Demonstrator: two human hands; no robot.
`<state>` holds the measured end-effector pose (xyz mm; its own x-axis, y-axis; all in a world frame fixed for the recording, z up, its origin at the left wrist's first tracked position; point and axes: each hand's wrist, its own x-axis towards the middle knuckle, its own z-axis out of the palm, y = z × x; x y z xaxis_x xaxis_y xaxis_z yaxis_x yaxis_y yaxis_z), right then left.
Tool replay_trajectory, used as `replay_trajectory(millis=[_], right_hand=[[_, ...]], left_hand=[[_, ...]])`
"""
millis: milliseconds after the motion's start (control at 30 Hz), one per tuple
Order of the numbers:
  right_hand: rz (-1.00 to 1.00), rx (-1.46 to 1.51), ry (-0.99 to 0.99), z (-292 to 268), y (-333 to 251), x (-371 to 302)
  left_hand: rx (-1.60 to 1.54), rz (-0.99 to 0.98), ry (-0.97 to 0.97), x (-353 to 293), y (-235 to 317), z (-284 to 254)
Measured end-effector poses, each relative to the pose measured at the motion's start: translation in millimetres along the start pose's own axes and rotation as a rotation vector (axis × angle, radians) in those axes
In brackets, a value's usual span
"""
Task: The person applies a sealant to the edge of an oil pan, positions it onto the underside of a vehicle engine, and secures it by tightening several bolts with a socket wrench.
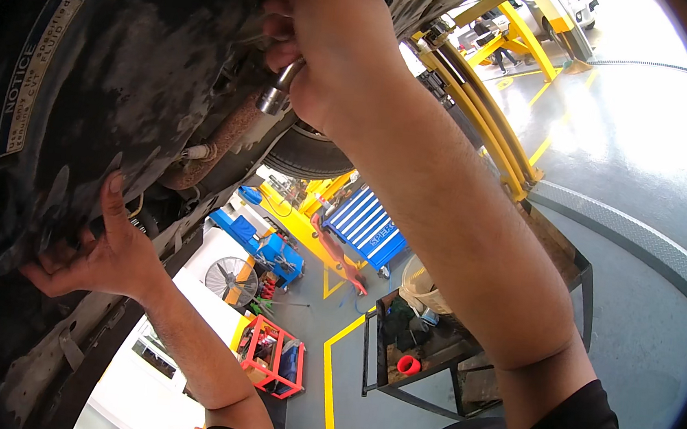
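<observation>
Dark underside panel [128,57] of a raised car fills the upper left, with a printed label [39,73] on it. My left hand [111,255] rests against the panel's lower part, thumb stretched up and fingers spread; some fingertips are lost in shadow. High up beside the panel, my right hand [326,41] is closed round a shiny metal socket wrench [272,99]. Its round socket end sticks out below my curled fingers, and the rest is largely hidden by the hand. Behind the wrench runs a rusty exhaust pipe [224,135].
A car tyre [308,156] is beyond my right wrist. Below stand a black cart [383,373] with a red cup [408,365], a red trolley [269,363], a blue tool cabinet [365,226] and a fan [231,281]. Yellow lift posts [483,112] rise at the right.
</observation>
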<state>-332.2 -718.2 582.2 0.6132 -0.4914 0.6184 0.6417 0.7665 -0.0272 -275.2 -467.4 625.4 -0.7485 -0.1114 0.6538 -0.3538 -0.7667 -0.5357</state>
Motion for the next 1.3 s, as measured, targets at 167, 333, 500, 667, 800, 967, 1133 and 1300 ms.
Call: replay_trajectory(millis=[167, 333, 500, 667, 800, 967, 1133, 1300], right_hand=[[0.025, -0.065, 0.019, -10.3, -2.0, -13.2], [-0.142, -0.227, -0.009, -25.5, 3.1, -2.6], [-0.089, -0.419, 0.161, -115.3, 23.1, -34.6], [0.765, -1.156, 0.315, -323.9, 16.0, -160.0], [0.438, -0.702, 0.637, -349.3, 10.5, -199.9], [0.167, -1.218, -0.024, -204.5, -8.3, -131.6], [-0.676, -1.499, -0.275, -96.9, -13.0, -66.0], [-0.646, -1.416, -0.138, -58.9, -16.5, -52.4]], left_hand=[[0.099, -0.029, 0.036, -5.7, -14.8, -4.3], [0.076, -0.103, 0.058, -8.6, -1.7, 4.5], [0.043, -0.073, 0.046, -6.6, -11.1, 0.8], [0.063, -0.039, 0.017, -7.2, -5.4, -2.3], [0.083, -0.003, 0.037, 2.6, 3.4, -1.0], [0.051, -0.008, 0.033, -5.2, 0.7, -1.8], [0.001, 0.010, 0.027, 2.4, 4.3, -3.1], [-0.059, 0.022, 0.034, 0.8, -3.2, 2.3]])
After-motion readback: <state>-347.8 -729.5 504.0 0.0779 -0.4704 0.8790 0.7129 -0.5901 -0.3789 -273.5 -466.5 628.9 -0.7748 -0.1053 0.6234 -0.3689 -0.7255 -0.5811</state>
